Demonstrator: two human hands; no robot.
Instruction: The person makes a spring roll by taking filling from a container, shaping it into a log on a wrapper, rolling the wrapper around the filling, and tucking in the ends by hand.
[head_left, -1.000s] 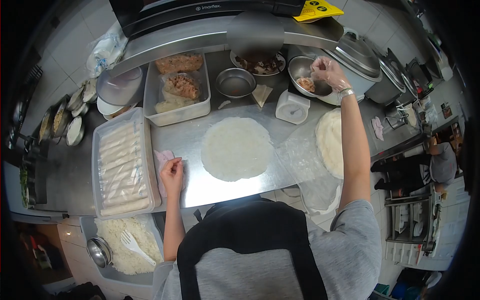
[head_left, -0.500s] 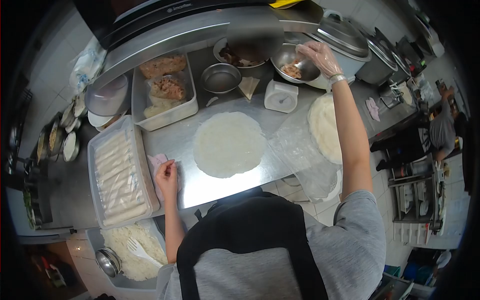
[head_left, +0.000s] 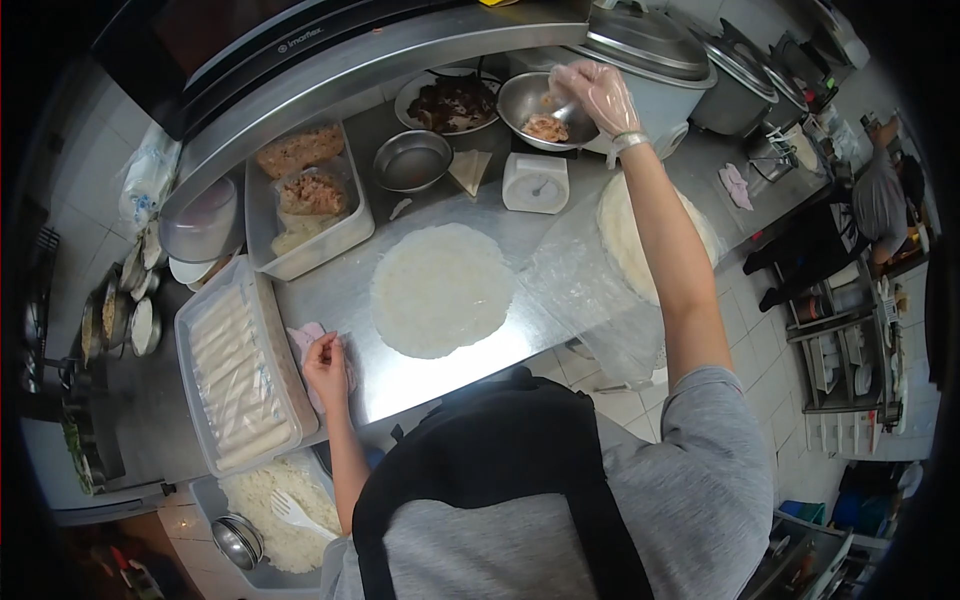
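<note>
My right hand, in a clear plastic glove, is over the right rim of a steel bowl with some pinkish filling in it. Its fingers are bent together, and whatever they may pinch is too small to name. Bare and closed, my left hand rests by a pink cloth at the counter's front edge; nothing shows clearly in its fingers. Between the hands a round pale wrapper lies flat on the steel counter. A white scale stands just in front of the bowl.
A tub of wrapped white rolls and a tub of filling stand left. A rice tray sits lower left. A stack of wrappers lies right, pots behind. Another person is at far right.
The view has turned, so the counter's things appear shifted left. My right hand has stayed at the bowl, moving slightly over its rim. My left hand remains closed beside the pink cloth.
</note>
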